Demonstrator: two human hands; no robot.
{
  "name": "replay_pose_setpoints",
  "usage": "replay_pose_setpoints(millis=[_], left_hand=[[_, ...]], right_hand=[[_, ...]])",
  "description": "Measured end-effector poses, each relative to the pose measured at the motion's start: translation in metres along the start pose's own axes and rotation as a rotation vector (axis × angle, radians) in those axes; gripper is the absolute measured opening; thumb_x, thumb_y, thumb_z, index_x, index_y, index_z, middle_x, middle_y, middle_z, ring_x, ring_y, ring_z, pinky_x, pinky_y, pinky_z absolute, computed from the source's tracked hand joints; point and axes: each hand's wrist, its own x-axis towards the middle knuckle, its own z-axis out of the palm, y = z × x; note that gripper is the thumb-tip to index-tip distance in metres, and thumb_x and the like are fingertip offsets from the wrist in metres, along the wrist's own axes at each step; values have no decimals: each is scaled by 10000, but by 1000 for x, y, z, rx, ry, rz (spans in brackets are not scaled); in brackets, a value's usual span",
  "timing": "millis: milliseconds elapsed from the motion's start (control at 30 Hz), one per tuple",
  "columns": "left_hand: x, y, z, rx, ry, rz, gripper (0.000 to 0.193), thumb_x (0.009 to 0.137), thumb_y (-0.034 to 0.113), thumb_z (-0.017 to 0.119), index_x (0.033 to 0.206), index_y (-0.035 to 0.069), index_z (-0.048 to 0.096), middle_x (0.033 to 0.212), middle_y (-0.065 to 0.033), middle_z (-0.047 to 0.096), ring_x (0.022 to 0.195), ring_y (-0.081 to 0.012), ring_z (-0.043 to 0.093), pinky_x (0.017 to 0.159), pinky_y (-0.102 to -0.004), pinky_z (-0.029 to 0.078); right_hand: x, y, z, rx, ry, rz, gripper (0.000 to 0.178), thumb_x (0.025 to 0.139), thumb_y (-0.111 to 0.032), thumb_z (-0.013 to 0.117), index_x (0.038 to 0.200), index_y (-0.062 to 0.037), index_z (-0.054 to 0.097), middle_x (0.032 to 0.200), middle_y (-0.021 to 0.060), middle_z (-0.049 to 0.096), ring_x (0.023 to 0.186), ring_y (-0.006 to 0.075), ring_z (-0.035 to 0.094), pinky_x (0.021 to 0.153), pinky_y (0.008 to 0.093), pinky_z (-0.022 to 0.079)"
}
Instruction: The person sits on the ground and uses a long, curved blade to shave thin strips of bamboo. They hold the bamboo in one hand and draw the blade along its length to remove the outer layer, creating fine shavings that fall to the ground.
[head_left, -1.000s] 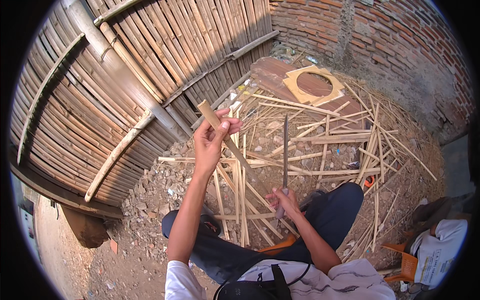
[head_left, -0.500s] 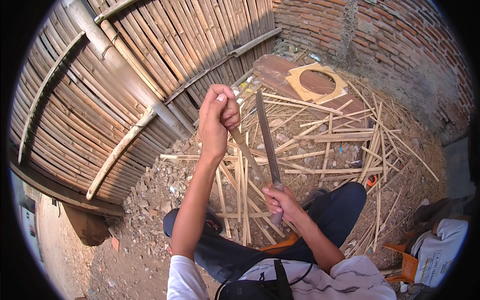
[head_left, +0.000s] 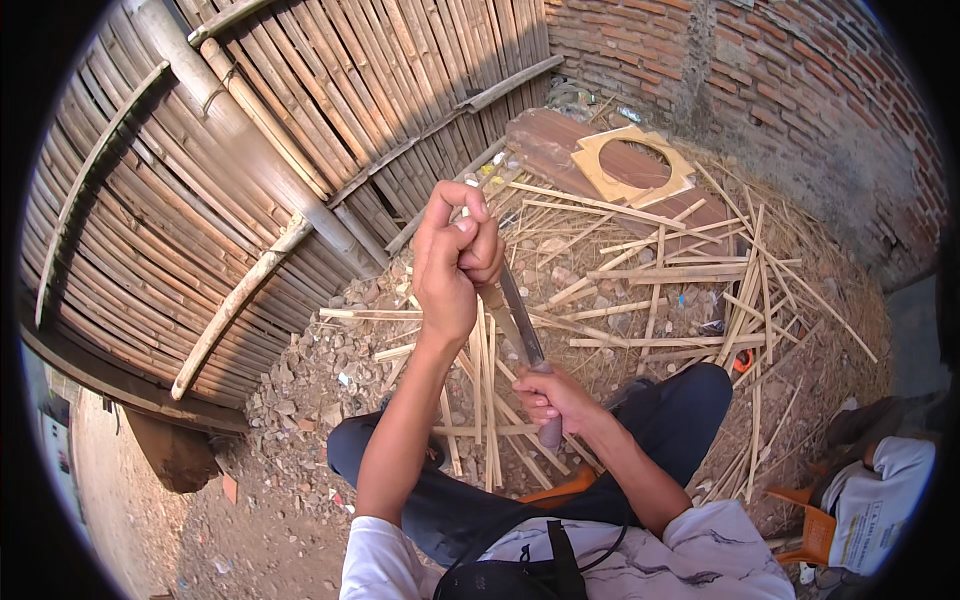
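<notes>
My left hand (head_left: 455, 255) is raised in front of me, its fingers closed round a bamboo strip (head_left: 500, 310) that slants down toward my lap. My right hand (head_left: 558, 398), lower and nearer my body, grips the handle of a long machete (head_left: 517, 310). The dark blade points up and away, lying alongside the strip; whether it touches it I cannot tell. Its tip end is hidden behind my left hand. Several cut bamboo strips (head_left: 655, 343) lie scattered on the ground beyond and below my hands.
A bamboo fence (head_left: 330, 110) stands at the left, a brick wall (head_left: 800, 110) at the back right. A brown board (head_left: 545, 140) bears a yellow panel (head_left: 597, 172) with a round hole. At the lower right, a person in a white garment (head_left: 885, 500) is beside an orange stool (head_left: 818, 530).
My left hand has come lower and to the right, toward the machete. The blade has tilted left, so strip and blade now lie close together and its tip end is hidden.
</notes>
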Motion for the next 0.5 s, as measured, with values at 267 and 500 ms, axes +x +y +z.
replay_pose_setpoints(millis=[267, 500], left_hand=[[-5, 7, -22, -133, -177, -103, 137, 964, 158, 417, 950, 36, 477, 569, 41, 312, 452, -72, 243, 446, -279, 201], [-17, 10, -7, -214, -329, -159, 144, 934, 160, 464, 904, 19, 454, 531, 44, 275, 404, -66, 189, 386, -282, 153]], right_hand=[[5, 22, -15, -25, 11, 82, 273, 950, -85, 606, 729, -149, 458, 569, -50, 414, 403, 67, 349, 380, 264, 268], [28, 108, -88, 104, 212, 237, 262, 938, -54, 578, 748, -166, 435, 562, -63, 358, 410, 58, 287, 418, 272, 295]])
